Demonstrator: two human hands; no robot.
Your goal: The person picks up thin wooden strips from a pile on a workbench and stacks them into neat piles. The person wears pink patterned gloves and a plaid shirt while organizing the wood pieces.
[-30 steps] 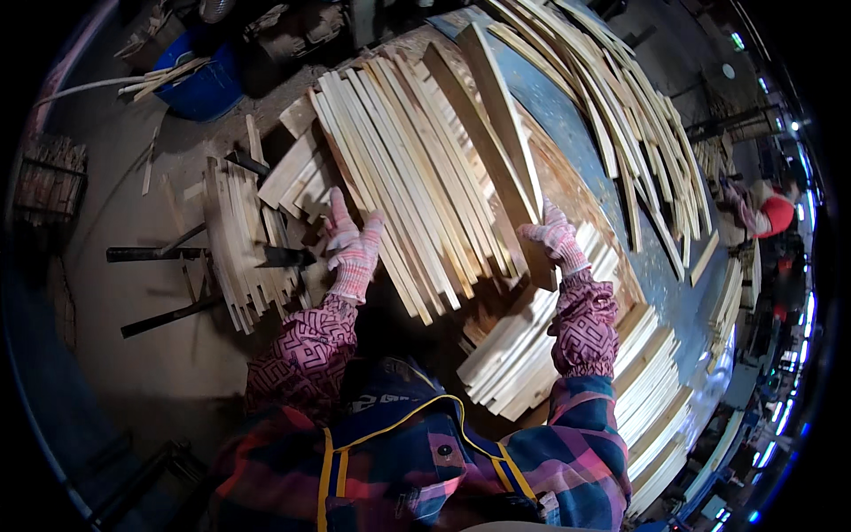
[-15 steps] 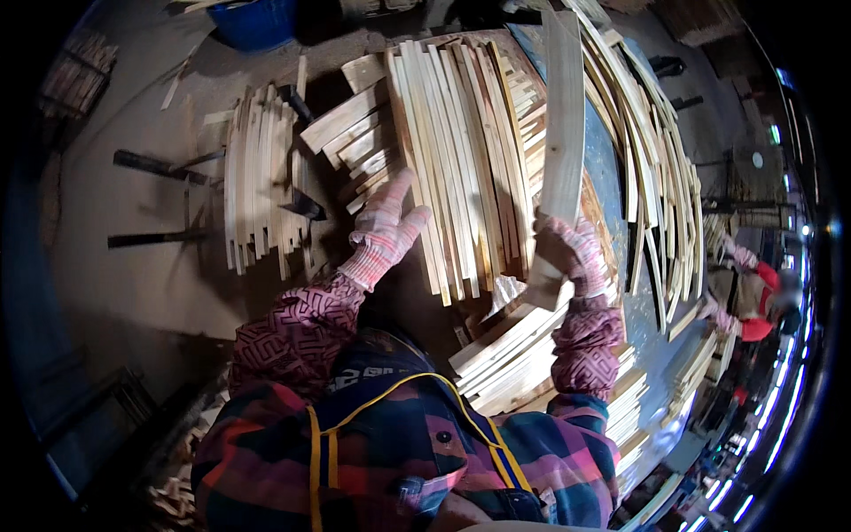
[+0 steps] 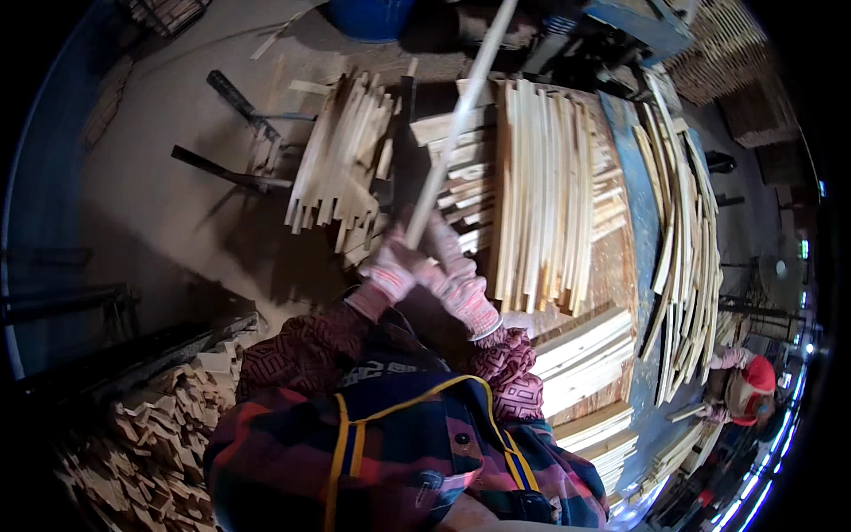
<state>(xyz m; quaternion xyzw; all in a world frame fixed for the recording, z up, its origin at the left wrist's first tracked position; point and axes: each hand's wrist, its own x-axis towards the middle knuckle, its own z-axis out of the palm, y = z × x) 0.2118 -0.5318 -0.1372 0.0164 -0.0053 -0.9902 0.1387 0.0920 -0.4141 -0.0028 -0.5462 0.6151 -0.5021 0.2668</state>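
A long pale wooden slat (image 3: 461, 124) rises from my hands toward the far edge of the view, edge-on and slightly blurred. Both hands, in striped knitted gloves, are brought together at its near end. My left hand (image 3: 388, 268) is closed about the lower tip. Pressed beside it, my right hand (image 3: 446, 263) is closed on the slat too; some of the fingers are hidden or smeared. Right of my hands, a row of long slats (image 3: 545, 195) lies across shorter boards (image 3: 465, 191). To the left, another stack of slats (image 3: 341, 151) rests on a dark metal stand (image 3: 232, 177).
Curved strips (image 3: 683, 248) lie along a blue surface (image 3: 634, 151) at the right. More boards (image 3: 585, 359) are stacked nearer me. A heap of offcuts (image 3: 160, 452) sits at lower left. A blue tub (image 3: 370, 18) stands at the back. Another person (image 3: 740, 390) works at far right.
My right hand has carried the slat leftward, away from the stacked row, turning it edge-on. My left hand has left the row and closed at the slat's near end. The view has swung left.
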